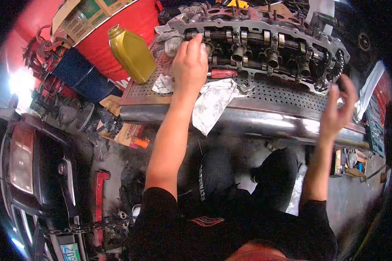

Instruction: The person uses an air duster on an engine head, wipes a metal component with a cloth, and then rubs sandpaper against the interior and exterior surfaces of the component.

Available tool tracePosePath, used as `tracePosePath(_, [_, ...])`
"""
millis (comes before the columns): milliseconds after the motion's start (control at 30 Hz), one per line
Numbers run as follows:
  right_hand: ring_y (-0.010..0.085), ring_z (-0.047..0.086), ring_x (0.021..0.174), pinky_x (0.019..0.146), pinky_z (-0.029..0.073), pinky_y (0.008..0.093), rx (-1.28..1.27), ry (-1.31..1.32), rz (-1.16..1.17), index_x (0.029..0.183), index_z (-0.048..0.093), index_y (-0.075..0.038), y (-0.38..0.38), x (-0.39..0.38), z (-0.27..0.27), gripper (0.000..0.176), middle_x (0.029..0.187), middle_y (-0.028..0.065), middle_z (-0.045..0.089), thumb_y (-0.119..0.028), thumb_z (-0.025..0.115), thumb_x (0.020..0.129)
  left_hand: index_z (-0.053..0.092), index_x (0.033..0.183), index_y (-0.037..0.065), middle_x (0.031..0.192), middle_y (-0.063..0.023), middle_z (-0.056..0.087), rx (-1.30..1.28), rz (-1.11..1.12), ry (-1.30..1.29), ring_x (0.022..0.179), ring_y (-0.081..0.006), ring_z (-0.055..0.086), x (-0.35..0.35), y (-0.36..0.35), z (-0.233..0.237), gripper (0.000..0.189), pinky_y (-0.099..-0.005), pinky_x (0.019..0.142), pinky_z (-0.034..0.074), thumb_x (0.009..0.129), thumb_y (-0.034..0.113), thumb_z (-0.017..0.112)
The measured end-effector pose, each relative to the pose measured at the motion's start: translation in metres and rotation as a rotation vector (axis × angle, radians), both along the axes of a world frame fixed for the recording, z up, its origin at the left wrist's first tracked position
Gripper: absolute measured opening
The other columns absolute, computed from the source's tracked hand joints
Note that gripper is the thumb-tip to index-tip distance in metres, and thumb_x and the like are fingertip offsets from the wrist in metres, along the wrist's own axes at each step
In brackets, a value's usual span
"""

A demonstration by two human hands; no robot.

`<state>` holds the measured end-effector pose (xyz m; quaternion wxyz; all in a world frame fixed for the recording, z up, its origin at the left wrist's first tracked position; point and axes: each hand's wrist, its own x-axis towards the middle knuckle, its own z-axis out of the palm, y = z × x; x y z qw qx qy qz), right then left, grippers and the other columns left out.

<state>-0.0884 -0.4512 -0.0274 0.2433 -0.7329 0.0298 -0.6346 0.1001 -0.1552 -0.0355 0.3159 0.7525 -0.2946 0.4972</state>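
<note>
A metal cylinder head [252, 28] with exposed camshafts lies across the perforated metal bench top [287, 94]. My left hand [190, 63] is at its left end, fingers drawn together over the camshaft area; anything pinched between the fingertips is hidden. My right hand [339, 106], slightly blurred, is beside the toothed sprocket [340, 61] at the right end, thumb and fingers apart with nothing visible between them. Near my left hand, a tool's red handle [222, 73] lies against the head's front edge. A stained white cloth [214, 103] hangs over the bench's front edge.
A gold plastic oil bottle [133, 54] stands at the bench's left end, before a red drum [102, 54] topped with a carton. A tool case [374, 128] is at the right. A dark vehicle's front [45, 174] and a red bar [100, 195] occupy the lower left.
</note>
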Motion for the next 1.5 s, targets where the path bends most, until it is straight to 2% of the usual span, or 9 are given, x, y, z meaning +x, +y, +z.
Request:
tracePosePath(267, [0.0253,0.028,0.141,0.117,0.016,0.0397,0.132,0.237,0.166,0.151,0.025,-0.009,-0.091,0.035,0.009,0.06,0.153,0.0143,0.025,-0.044,0.035,0.103,0.067,0.109,0.002,0.084,-0.0131,0.061,-0.057,0.024,0.046,0.076,-0.0319,0.06,0.008,-0.012,-0.005,0.026,-0.0402,0.069,0.048,0.084,0.008,0.066])
tracePosePath(433, [0.0196,0.038,0.134,0.112,0.027,0.0317,0.402,0.196,0.456,0.15,0.025,-0.008,-0.095,0.032,0.007,0.055,0.15,0.0153,0.034,-0.031,0.043,0.103,0.068,0.111,0.004,0.084,-0.011,0.058,0.035,0.097,-0.01,0.078,-0.03,0.057,0.008,-0.008,-0.011,0.03,-0.0409,0.074,0.045,0.082,0.006,0.066])
tracePosePath(700, [0.0226,0.032,0.139,0.114,0.023,0.0349,0.149,0.164,0.433,0.152,0.018,-0.006,-0.096,0.033,-0.017,0.064,0.153,0.0173,0.03,-0.009,0.05,0.097,0.063,0.112,0.005,0.084,-0.0087,0.055,0.122,0.193,-0.18,0.084,-0.0285,0.054,0.016,-0.007,-0.011,0.031,-0.0421,0.073,0.039,0.082,0.01,0.066])
tracePosePath(833, [0.0222,0.031,0.14,0.113,0.024,0.0334,0.097,0.182,0.432,0.152,0.019,-0.006,-0.103,0.032,-0.017,0.063,0.152,0.0163,0.032,-0.016,0.05,0.099,0.062,0.109,0.001,0.091,-0.0145,0.06,-0.04,0.126,-0.134,0.086,-0.0335,0.057,0.017,-0.011,-0.007,0.026,-0.044,0.078,0.042,0.084,0.008,0.063])
tracePosePath(900, [0.0148,0.044,0.123,0.103,0.032,0.027,0.213,0.153,0.408,0.151,0.022,-0.006,-0.111,0.039,-0.021,0.06,0.143,0.0108,0.042,-0.021,0.05,0.1,0.064,0.107,0.004,0.09,-0.0127,0.062,0.002,0.155,-0.134,0.086,-0.0327,0.058,0.021,-0.012,-0.005,0.022,-0.0433,0.077,0.043,0.086,0.011,0.063])
tracePosePath(1033, [0.0073,0.047,0.1,0.093,0.035,0.0215,0.21,0.082,0.431,0.148,0.027,-0.005,-0.115,0.049,-0.021,0.056,0.129,0.0041,0.052,-0.023,0.051,0.101,0.068,0.106,0.011,0.089,-0.007,0.064,0.027,0.193,-0.076,0.086,-0.0277,0.059,0.025,-0.014,-0.004,0.02,-0.0416,0.077,0.042,0.087,0.015,0.063])
tracePosePath(1300, [0.0116,0.049,0.113,0.102,0.033,0.0265,0.269,-0.018,0.368,0.143,0.034,-0.003,-0.11,0.058,-0.017,0.05,0.126,0.007,0.054,-0.023,0.051,0.101,0.069,0.108,0.012,0.085,-0.0042,0.062,0.067,0.259,-0.074,0.086,-0.024,0.059,0.027,-0.015,-0.005,0.022,-0.0394,0.078,0.039,0.087,0.017,0.064])
tracePosePath(1400, [0.0098,0.051,0.105,0.097,0.037,0.0243,0.283,-0.041,0.376,0.141,0.036,-0.001,-0.103,0.056,-0.014,0.049,0.117,0.0041,0.057,-0.019,0.055,0.099,0.07,0.108,0.012,0.084,-0.0043,0.062,0.08,0.256,-0.065,0.085,-0.0243,0.058,0.025,-0.016,-0.004,0.022,-0.0396,0.077,0.039,0.087,0.016,0.064])
tracePosePath(1500, [0.0148,0.045,0.123,0.107,0.031,0.03,0.299,0.002,0.51,0.146,0.031,-0.003,-0.107,0.052,-0.019,0.054,0.134,0.009,0.049,-0.017,0.053,0.099,0.069,0.108,0.011,0.083,-0.0048,0.061,0.079,0.258,-0.08,0.084,-0.0245,0.058,0.023,-0.016,-0.007,0.023,-0.0395,0.076,0.038,0.086,0.016,0.064])
